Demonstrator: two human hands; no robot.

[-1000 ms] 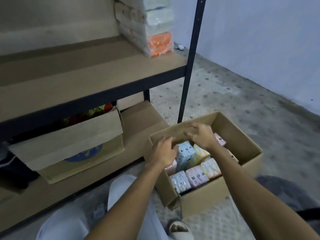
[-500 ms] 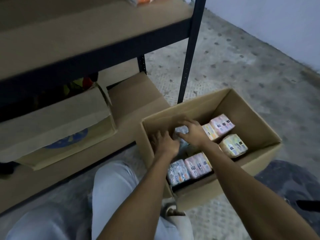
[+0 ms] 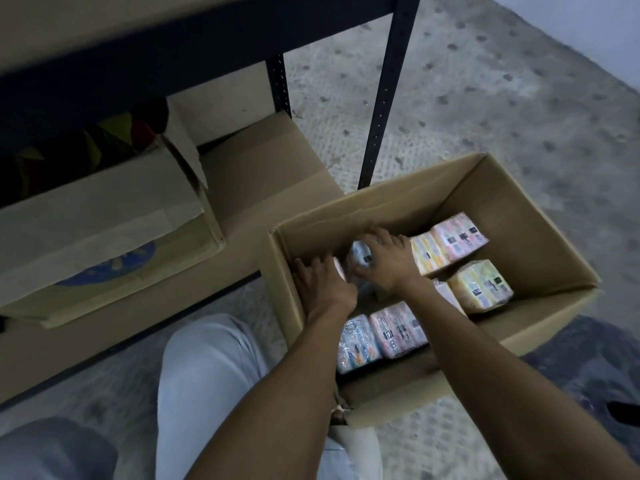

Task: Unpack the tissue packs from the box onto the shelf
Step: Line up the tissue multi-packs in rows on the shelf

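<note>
An open cardboard box (image 3: 540, 216) stands on the floor at the right, with several pastel tissue packs inside. Both my hands are down in its left end. My right hand (image 3: 384, 259) grips a pale blue tissue pack (image 3: 360, 252) from the right side. My left hand (image 3: 322, 278) presses against the same pack from the left, its fingers partly hiding it. A pink pack (image 3: 457, 237) and a yellow pack (image 3: 479, 285) lie further right. Two more packs (image 3: 377, 336) lie at the near wall. The shelf board (image 3: 104, 32) crosses the top left.
Dark steel shelf posts (image 3: 388, 98) stand just behind the box. On the lowest shelf (image 3: 263, 174) sits another open carton (image 3: 104, 230) with coloured items inside. My knees in pale trousers (image 3: 207, 382) are at the bottom. Grey speckled floor (image 3: 519, 98) spreads to the right.
The view tipped downward, so the stacked packs on the shelf left the frame. Both hands sank deeper into the box's left end and closed around the blue pack.
</note>
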